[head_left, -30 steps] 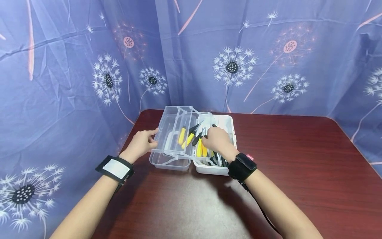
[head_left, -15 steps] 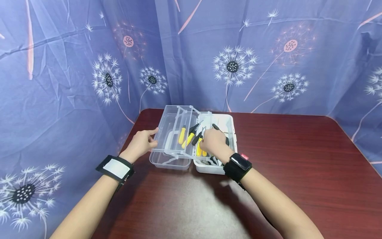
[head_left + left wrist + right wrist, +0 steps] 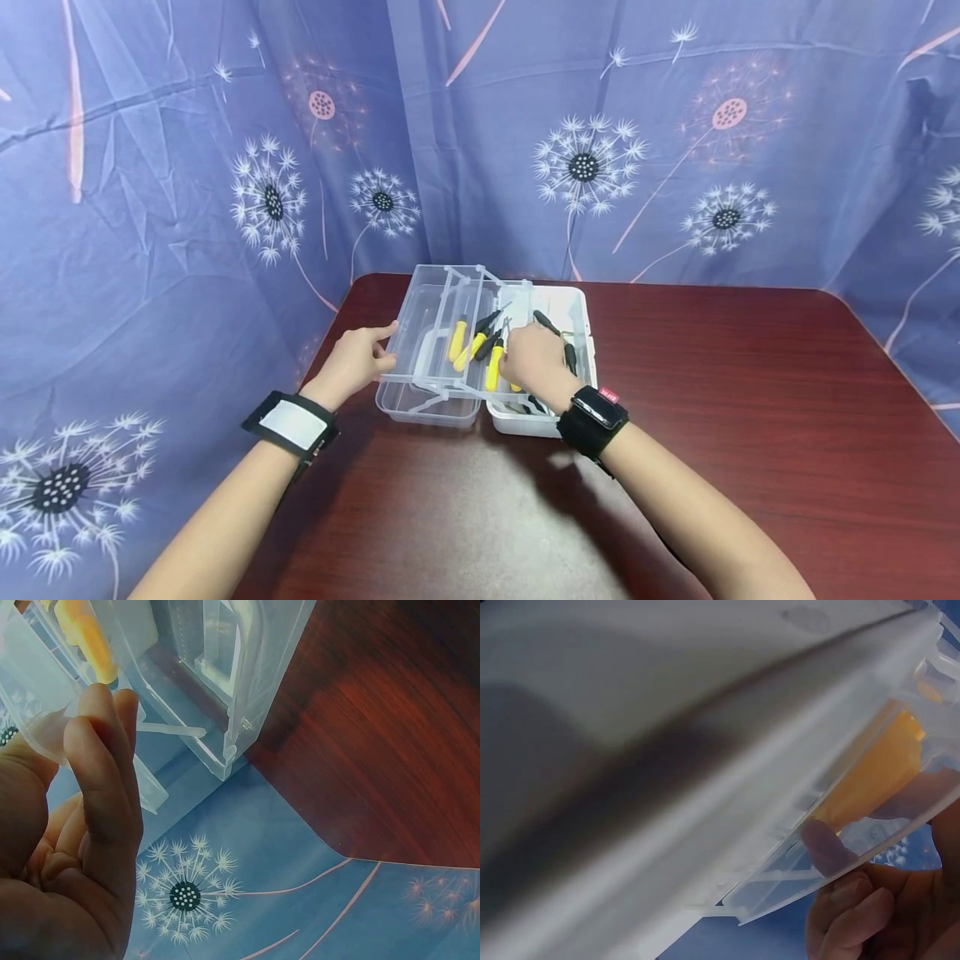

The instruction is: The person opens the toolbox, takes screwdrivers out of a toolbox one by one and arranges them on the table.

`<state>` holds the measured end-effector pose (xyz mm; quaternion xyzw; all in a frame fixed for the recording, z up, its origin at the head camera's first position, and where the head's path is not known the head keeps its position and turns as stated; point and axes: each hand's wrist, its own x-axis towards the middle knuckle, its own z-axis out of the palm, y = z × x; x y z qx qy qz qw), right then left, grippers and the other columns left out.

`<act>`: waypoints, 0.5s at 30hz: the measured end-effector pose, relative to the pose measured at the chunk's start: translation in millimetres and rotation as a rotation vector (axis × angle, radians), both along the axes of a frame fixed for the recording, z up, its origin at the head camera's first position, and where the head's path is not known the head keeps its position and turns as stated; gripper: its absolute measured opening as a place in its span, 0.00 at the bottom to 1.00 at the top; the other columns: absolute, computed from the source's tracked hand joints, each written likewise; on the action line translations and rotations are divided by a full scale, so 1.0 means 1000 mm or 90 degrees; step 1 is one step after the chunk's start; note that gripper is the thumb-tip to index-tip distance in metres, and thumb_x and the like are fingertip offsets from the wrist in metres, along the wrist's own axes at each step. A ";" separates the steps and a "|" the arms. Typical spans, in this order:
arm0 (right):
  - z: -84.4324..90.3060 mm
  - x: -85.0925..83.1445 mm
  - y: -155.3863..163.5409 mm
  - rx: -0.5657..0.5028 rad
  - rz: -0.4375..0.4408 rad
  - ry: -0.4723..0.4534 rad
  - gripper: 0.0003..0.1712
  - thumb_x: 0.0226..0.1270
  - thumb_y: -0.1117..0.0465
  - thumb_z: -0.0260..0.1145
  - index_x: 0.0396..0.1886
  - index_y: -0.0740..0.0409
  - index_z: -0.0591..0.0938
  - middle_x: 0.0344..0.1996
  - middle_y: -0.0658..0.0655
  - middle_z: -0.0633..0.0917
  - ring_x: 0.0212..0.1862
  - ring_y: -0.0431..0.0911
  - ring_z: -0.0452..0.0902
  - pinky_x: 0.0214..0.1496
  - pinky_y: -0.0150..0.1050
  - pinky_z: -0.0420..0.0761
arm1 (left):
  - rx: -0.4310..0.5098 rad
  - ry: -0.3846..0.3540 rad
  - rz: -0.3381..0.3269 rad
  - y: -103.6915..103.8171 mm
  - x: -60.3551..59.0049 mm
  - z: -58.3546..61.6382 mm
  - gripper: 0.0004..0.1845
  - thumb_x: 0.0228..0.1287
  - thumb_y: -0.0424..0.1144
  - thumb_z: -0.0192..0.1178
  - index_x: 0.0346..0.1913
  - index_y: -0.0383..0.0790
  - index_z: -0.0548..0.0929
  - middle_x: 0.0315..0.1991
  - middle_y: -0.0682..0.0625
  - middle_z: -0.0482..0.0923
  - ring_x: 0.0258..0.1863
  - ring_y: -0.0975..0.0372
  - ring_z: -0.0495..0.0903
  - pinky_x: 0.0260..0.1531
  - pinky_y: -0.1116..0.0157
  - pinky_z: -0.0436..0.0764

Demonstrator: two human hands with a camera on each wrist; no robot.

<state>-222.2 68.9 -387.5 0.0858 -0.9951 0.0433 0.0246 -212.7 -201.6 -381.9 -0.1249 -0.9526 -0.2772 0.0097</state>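
My left hand (image 3: pixel 352 362) pinches the left edge of the raised clear tray (image 3: pixel 422 312), thumb and fingers on either side of its rim in the left wrist view. Several screwdrivers with yellow or black handles lie in the tray section to the right, including a yellow-handled screwdriver (image 3: pixel 494 367). Over that section, my right hand (image 3: pixel 536 358) reaches down. In the right wrist view its thumb and a finger, partly seen through the clear wall, pinch an orange-yellow screwdriver handle (image 3: pixel 877 776); the other fingers curl outside the wall. That screwdriver's shaft is mostly hidden.
Below the trays, the white toolbox (image 3: pixel 525 425) stands with its clear lid (image 3: pixel 431 417) folded out to the left. Black-handled tools (image 3: pixel 570 358) lie in the box. The dark red table (image 3: pixel 712 375) extends right; a blue dandelion-print curtain (image 3: pixel 480 167) hangs behind and at left.
My right hand has moved slightly left and lower over the tray, and the yellow handles beside it have shifted a little left. More black-handled tools show at its right. My left hand stays put.
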 end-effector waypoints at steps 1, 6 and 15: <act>0.000 0.000 0.000 -0.002 0.000 0.001 0.18 0.55 0.54 0.61 0.10 0.52 0.71 0.21 0.59 0.82 0.26 0.52 0.81 0.17 0.44 0.75 | 0.000 0.000 0.001 0.000 0.000 0.000 0.32 0.55 0.31 0.59 0.67 0.35 0.69 0.18 0.47 0.83 0.15 0.65 0.81 0.14 0.70 0.64; 0.001 -0.001 0.000 -0.014 0.001 0.003 0.18 0.56 0.55 0.62 0.10 0.51 0.70 0.18 0.56 0.80 0.25 0.50 0.80 0.17 0.43 0.74 | -0.001 -0.001 0.003 -0.001 0.000 0.000 0.32 0.55 0.31 0.59 0.67 0.35 0.69 0.20 0.44 0.84 0.15 0.65 0.81 0.15 0.70 0.64; 0.000 -0.003 0.004 -0.064 -0.008 -0.004 0.20 0.52 0.60 0.60 0.08 0.49 0.62 0.10 0.48 0.64 0.19 0.46 0.71 0.14 0.38 0.65 | 0.000 -0.008 0.002 0.000 0.001 -0.001 0.32 0.55 0.31 0.58 0.67 0.35 0.69 0.19 0.47 0.83 0.15 0.65 0.81 0.14 0.70 0.63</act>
